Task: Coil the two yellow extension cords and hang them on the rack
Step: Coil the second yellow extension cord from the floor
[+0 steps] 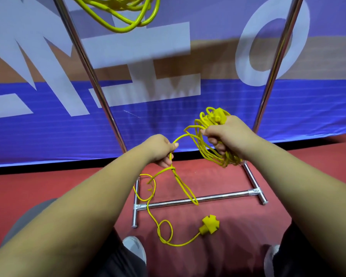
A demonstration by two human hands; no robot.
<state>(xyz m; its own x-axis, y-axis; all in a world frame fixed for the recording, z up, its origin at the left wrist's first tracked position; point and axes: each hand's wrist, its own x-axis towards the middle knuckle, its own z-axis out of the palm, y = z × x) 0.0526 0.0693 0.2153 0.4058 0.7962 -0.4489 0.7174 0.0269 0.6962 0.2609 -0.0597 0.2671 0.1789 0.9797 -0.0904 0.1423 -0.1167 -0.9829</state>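
Observation:
My right hand [226,134] grips a bundle of yellow cord loops [210,150], with a yellow plug [219,115] sticking out above the fist. My left hand [161,149] pinches the same cord's loose strand [180,138] a short way left of the bundle. From there the strand drops in tangled loops [150,188] over the rack's base bar to a yellow socket end [209,224] lying on the red floor. A second yellow cord [126,15] hangs coiled at the top of the view between the rack's uprights.
The chrome rack has two slanting uprights [92,76], [278,64] and an H-shaped base [198,199] on the red floor. A blue banner with large white letters [268,108] stands right behind it. My shoes [135,248] are at the bottom edge.

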